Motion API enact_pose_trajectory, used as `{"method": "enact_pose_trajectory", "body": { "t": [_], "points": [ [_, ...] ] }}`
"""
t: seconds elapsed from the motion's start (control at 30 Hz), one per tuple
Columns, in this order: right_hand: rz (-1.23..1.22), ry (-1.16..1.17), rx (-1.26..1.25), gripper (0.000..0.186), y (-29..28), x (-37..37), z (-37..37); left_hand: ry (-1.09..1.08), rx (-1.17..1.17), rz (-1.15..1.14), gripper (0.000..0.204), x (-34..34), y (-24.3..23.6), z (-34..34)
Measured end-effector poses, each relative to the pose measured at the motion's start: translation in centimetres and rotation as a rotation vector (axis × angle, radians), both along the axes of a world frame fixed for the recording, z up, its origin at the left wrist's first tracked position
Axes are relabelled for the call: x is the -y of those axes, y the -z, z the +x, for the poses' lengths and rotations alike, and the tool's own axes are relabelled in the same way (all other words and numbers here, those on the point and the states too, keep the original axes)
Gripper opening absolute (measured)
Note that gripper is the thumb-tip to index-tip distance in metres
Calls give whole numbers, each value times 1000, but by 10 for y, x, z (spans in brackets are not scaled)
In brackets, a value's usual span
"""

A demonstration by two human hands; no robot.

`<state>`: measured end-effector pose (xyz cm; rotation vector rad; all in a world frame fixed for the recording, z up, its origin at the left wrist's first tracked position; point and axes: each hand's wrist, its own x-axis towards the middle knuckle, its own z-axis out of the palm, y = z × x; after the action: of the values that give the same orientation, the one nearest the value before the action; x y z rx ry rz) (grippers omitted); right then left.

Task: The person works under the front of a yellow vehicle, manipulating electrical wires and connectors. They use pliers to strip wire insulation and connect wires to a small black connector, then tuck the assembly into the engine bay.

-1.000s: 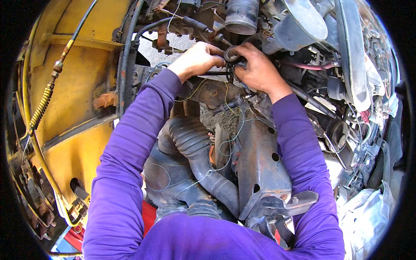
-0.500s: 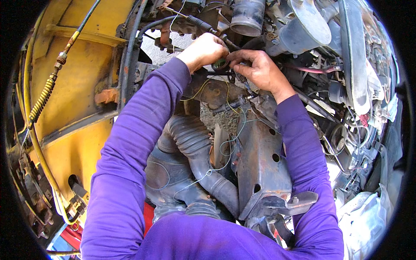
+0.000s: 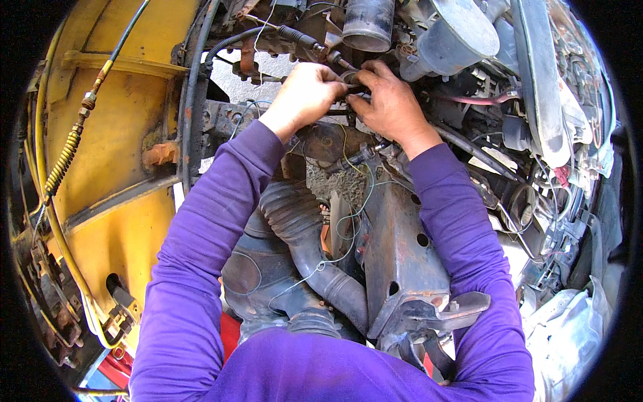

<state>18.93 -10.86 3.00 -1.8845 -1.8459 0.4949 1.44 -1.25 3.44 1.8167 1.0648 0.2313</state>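
Note:
My left hand (image 3: 308, 95) is closed in a pinch, its fingertips almost meeting those of my right hand (image 3: 390, 106). The right fingers curl round a small dark ring-shaped thing (image 3: 349, 78), mostly covered by the fingers. What my left fingertips pinch is hidden. Just beyond the hands runs a cable with a ribbed black sleeve (image 3: 298, 36). Thin yellow and green wires (image 3: 367, 194) hang below the hands, over a rusty metal crosspiece (image 3: 328, 142) and a black connector piece (image 3: 362, 155).
A yellow panel (image 3: 120, 127) with a spring-wrapped cable (image 3: 63, 157) stands at the left. Below my hands lie a ribbed black hose (image 3: 291, 208) and a grey metal beam with holes (image 3: 402, 234). A grey funnel-shaped part (image 3: 455, 40) and wiring crowd the right.
My hands have shifted slightly left in the picture, and my left hand has turned and come lower. A loop of thin wire now shows left of my left wrist.

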Motion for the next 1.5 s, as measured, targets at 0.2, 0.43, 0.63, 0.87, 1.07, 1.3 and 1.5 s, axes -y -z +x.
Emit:
{"method": "enact_pose_trajectory", "body": {
  "t": [0.2, 0.43, 0.63, 0.87, 1.07, 1.3, 1.5],
  "points": [
    [62, -76, -243, 32, 4, -2, 12, 32, -49, -57, 30, -16, 13, 2],
    [-211, -65, -747, 28, -1, -10, 13, 101, -45, -92, 35, -30, 12, 10],
    [57, 82, -274, 46, 4, -6, -2, 143, -116, 164, 33, -18, 2, 27],
    [-49, -2, -34, 40, 0, -2, 0, 73, -22, -24, 30, -3, -8, 1],
    [81, -48, -173, 32, 5, -3, 8, -29, -49, -118, 32, -15, 16, -4],
    [-194, -12, -660, 35, -13, -3, 7, 1, -20, -215, 31, -26, 21, 10],
    [-280, -69, -682, 39, -4, -5, 18, -11, 23, -353, 29, -29, 7, 13]
  ]
}}
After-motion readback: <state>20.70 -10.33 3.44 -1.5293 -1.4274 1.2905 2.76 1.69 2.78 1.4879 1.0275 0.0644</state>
